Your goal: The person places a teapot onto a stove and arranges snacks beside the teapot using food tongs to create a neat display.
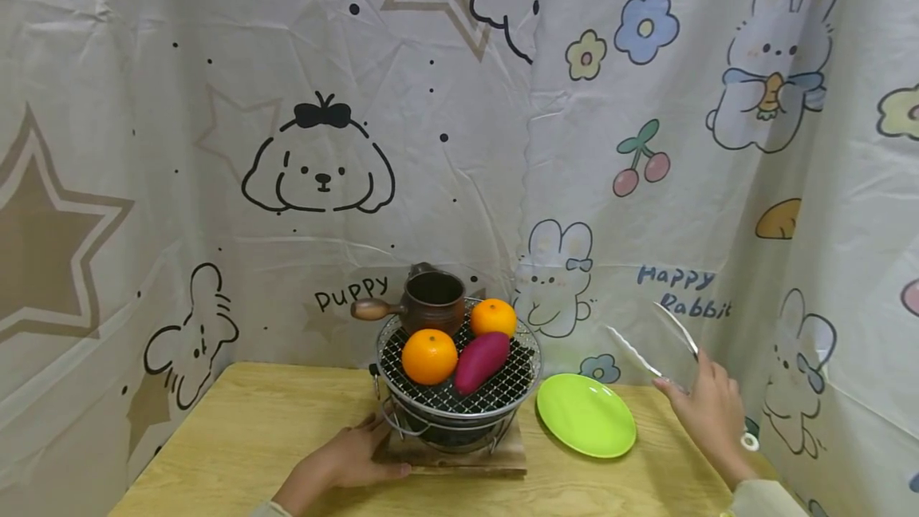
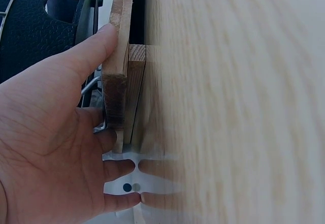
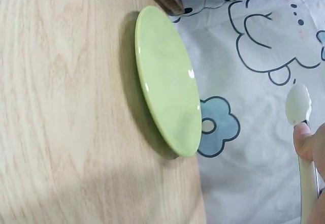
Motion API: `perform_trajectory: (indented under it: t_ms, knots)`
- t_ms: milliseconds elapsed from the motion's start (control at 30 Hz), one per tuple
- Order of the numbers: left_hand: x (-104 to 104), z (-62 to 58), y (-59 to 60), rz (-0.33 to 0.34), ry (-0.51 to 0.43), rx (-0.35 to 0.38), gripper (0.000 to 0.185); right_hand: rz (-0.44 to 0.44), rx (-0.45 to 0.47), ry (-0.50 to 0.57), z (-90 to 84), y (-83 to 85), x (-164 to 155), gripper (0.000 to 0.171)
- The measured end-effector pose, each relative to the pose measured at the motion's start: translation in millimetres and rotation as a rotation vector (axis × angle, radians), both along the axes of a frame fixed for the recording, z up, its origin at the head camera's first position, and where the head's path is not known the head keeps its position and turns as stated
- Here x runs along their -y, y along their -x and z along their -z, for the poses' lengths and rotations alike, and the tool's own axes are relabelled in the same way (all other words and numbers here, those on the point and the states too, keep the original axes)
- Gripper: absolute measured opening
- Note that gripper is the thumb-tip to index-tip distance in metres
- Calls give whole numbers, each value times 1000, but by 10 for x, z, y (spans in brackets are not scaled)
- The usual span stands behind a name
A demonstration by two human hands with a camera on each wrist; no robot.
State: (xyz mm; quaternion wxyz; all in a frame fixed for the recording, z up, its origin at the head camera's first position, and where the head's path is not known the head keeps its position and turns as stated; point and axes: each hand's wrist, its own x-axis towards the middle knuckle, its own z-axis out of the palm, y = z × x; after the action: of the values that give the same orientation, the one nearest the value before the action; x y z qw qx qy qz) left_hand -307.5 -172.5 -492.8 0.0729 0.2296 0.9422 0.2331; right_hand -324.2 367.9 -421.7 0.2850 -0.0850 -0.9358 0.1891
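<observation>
My left hand [image 1: 352, 457] holds the left corner of a wooden board [image 1: 467, 469], thumb along its front edge, other fingers at its side. On that board stands a tabletop grill [image 1: 531, 377] with a wire mesh. Two oranges, a front one [image 1: 429, 357] and a rear one [image 1: 493, 318], lie on the mesh with a purple sweet potato [image 1: 482, 363] and a dark brown side-handled pot [image 1: 434, 305]. My right hand [image 1: 711, 413] grips metal tongs [image 1: 639, 355] in the air, tips spread with nothing between them. One tong tip [image 3: 298, 104] shows in the right wrist view.
A green plate [image 1: 585, 417] lies on the wooden table [image 1: 280, 405], right of the grill and left of my right hand. A printed curtain [image 1: 445, 166] hangs close behind the table and along both sides.
</observation>
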Motion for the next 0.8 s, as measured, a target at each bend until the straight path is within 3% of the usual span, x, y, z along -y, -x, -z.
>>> perform_trajectory:
  t_ms: [500,800]
  knots:
    - [-4,-14,-16,-17,1,7,99,126,68,-54,310,32,-110,91]
    - [-4,11,-6,-30,10,6,100,165,170,-48,426,86,-126,93]
